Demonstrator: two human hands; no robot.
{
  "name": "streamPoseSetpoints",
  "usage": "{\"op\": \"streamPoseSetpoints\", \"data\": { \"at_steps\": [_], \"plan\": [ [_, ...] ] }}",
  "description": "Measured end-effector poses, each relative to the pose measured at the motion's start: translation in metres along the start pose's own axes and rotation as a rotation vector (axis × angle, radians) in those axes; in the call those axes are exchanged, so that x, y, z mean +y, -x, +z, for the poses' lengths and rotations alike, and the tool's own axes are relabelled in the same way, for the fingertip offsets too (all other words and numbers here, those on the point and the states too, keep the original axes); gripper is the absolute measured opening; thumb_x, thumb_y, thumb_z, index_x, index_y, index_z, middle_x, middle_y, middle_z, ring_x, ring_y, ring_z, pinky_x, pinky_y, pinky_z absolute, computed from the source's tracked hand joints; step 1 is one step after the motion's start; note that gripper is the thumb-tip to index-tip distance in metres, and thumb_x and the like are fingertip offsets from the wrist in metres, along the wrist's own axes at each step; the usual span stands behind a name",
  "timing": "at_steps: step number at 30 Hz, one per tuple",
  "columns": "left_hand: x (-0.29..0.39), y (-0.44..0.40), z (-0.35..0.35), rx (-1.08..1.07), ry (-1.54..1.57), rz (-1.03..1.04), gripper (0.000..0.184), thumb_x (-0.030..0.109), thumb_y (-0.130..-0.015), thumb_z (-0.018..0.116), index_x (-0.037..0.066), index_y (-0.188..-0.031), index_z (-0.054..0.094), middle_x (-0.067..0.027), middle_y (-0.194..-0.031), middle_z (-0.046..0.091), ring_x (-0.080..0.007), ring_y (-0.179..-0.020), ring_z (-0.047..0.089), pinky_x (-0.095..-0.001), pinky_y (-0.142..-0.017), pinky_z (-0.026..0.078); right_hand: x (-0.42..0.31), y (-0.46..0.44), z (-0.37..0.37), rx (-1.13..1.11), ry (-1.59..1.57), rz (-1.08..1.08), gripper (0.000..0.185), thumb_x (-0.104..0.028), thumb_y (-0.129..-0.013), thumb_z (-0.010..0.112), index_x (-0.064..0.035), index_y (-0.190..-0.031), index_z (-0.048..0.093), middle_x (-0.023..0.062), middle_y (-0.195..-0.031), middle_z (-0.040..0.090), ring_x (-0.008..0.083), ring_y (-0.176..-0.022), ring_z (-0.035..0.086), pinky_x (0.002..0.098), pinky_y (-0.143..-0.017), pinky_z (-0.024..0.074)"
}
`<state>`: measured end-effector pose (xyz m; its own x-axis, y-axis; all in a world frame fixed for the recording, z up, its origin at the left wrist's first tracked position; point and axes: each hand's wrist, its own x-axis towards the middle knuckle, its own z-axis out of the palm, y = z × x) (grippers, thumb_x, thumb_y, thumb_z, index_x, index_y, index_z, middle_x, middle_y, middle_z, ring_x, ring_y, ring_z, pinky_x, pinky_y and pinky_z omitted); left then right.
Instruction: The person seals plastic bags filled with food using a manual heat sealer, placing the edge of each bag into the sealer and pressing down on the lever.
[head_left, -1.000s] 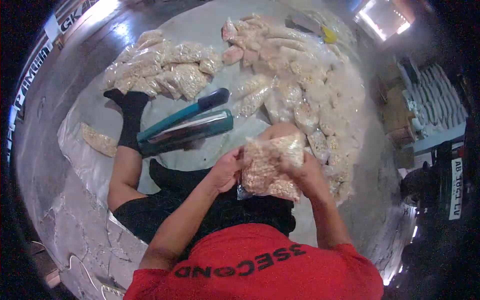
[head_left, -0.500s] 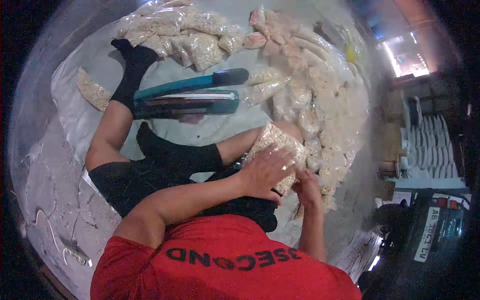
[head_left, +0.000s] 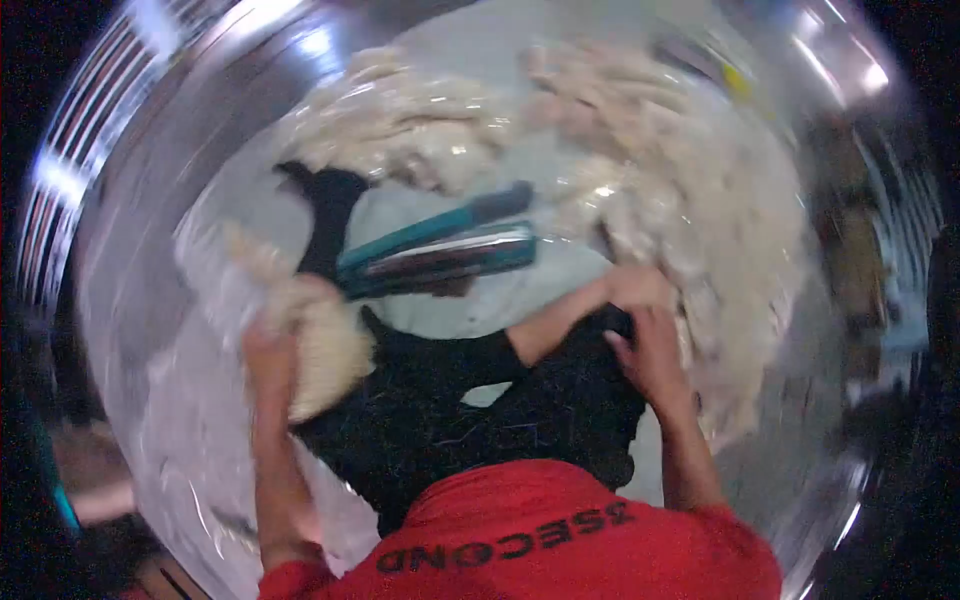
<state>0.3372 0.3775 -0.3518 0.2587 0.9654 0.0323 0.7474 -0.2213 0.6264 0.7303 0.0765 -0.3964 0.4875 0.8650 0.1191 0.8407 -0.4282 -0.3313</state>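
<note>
My left hand is out at the left, closed on a clear plastic bag of pale pieces; motion blurs both. The bag is beside my bent knee, over the black shorts. My right hand is by my other knee, at the hem of the black shorts, thumb apart from the fingers, with no bag in it. In front of me, a teal long-armed bag sealer lies on the pale sheet between my legs.
Filled plastic bags are heaped at the far side. A larger pile of filled bags runs down the right. Another pale bag lies on the sheet at the left. Part of another person's arm shows at the lower left edge.
My left hand has swung from the middle to the far left, carrying the filled bag. My right hand has let go of the bag and moved up to my knee. The view has turned left.
</note>
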Motion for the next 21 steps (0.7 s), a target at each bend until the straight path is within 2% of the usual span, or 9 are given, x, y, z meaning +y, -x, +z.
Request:
{"op": "streamPoseSetpoints", "data": {
  "at_steps": [3, 4, 9, 11, 12, 14, 18, 20, 21],
  "plan": [
    [-0.084, -0.064, -0.046, 0.264, -0.194, 0.020, 0.035, 0.027, -0.095, 0.063, 0.000, -0.117, 0.067, -0.0229, -0.104, 0.071, -0.0383, -0.095, 0.067, -0.0449, -0.085, 0.050, -0.001, 0.010, 0.011, 0.086, 0.030, 0.139, 0.041, -0.032, -0.084, 0.075, -0.0026, -0.111, 0.064, 0.0211, -0.109, 0.062, 0.0418, -0.106, 0.056, 0.0508, -0.095, 0.0441],
    [-0.083, -0.074, -0.058, 0.298, -0.002, -0.152, 0.038, 0.030, -0.095, 0.063, 0.000, -0.118, 0.067, -0.0241, -0.105, 0.070, -0.0392, -0.097, 0.066, -0.0452, -0.087, 0.050, -0.001, 0.007, 0.013, 0.069, 0.054, 0.151, 0.043, -0.033, -0.084, 0.074, -0.0029, -0.112, 0.064, 0.0214, -0.110, 0.062, 0.0421, -0.106, 0.056, 0.0514, -0.095, 0.0436],
    [-0.124, -0.144, -0.082, 0.591, -0.442, 0.003, 0.046, 0.040, -0.091, 0.066, -0.002, -0.111, 0.069, -0.0222, -0.099, 0.072, -0.0378, -0.091, 0.068, -0.0452, -0.080, 0.051, -0.003, 0.003, 0.018, 0.106, 0.014, 0.064, 0.042, -0.030, -0.084, 0.074, -0.0049, -0.115, 0.062, 0.0200, -0.105, 0.060, 0.0408, -0.101, 0.056, 0.0506, -0.089, 0.0440],
    [-0.061, -0.138, -0.090, 0.441, -0.267, 0.019, 0.047, 0.040, -0.089, 0.067, -0.004, -0.105, 0.070, -0.0234, -0.096, 0.072, -0.0388, -0.088, 0.068, -0.0454, -0.077, 0.050, 0.006, 0.005, 0.025, 0.114, 0.013, -0.006, 0.039, -0.027, -0.084, 0.075, -0.0052, -0.113, 0.063, 0.0193, -0.102, 0.060, 0.0399, -0.098, 0.057, 0.0489, -0.085, 0.0449],
    [-0.063, -0.148, -0.092, 0.449, -0.273, 0.000, 0.047, 0.040, -0.089, 0.067, -0.004, -0.105, 0.070, -0.0234, -0.096, 0.072, -0.0388, -0.088, 0.068, -0.0454, -0.077, 0.050, 0.010, 0.008, 0.032, 0.167, 0.004, 0.010, 0.035, -0.026, -0.084, 0.075, -0.0051, -0.110, 0.064, 0.0188, -0.102, 0.060, 0.0397, -0.097, 0.057, 0.0484, -0.085, 0.0453],
    [-0.065, -0.179, -0.085, 0.190, 0.085, -0.276, 0.044, 0.037, -0.087, 0.070, -0.005, -0.097, 0.071, -0.0218, -0.092, 0.072, -0.0345, -0.084, 0.069, -0.0427, -0.073, 0.050, 0.014, 0.006, 0.039, 0.230, 0.005, 0.039, 0.032, -0.025, -0.084, 0.075, -0.0050, -0.108, 0.065, 0.0183, -0.101, 0.061, 0.0395, -0.095, 0.058, 0.0479, -0.085, 0.0456],
    [-0.084, -0.261, -0.060, 0.159, -0.271, -0.007, 0.038, 0.033, -0.086, 0.072, -0.003, -0.099, 0.069, -0.0148, -0.084, 0.071, -0.0267, -0.081, 0.069, -0.0374, -0.065, 0.049, 0.007, -0.002, 0.042, 0.282, -0.108, 0.137, 0.032, -0.033, -0.087, 0.072, -0.0061, -0.103, 0.068, 0.0170, -0.100, 0.064, 0.0391, -0.099, 0.059, 0.0503, -0.091, 0.0446],
    [-0.056, -0.295, -0.035, 0.186, 0.044, -0.216, 0.031, 0.027, -0.091, 0.068, -0.001, -0.105, 0.066, -0.0120, -0.088, 0.069, -0.0225, -0.088, 0.068, -0.0294, -0.065, 0.049, 0.006, -0.004, 0.042, 0.269, -0.159, 0.165, 0.031, -0.034, -0.087, 0.072, -0.0066, -0.100, 0.070, 0.0165, -0.098, 0.066, 0.0377, -0.099, 0.060, 0.0488, -0.092, 0.0449],
    [-0.050, -0.310, -0.022, 0.110, 0.392, -0.121, 0.029, 0.024, -0.093, 0.066, -0.001, -0.107, 0.064, -0.0130, -0.094, 0.068, -0.0232, -0.092, 0.068, -0.0295, -0.070, 0.051, 0.007, -0.004, 0.041, 0.270, -0.184, 0.188, 0.030, -0.034, -0.086, 0.072, -0.0070, -0.099, 0.070, 0.0165, -0.098, 0.066, 0.0372, -0.100, 0.060, 0.0479, -0.093, 0.0448]
  ]
}}
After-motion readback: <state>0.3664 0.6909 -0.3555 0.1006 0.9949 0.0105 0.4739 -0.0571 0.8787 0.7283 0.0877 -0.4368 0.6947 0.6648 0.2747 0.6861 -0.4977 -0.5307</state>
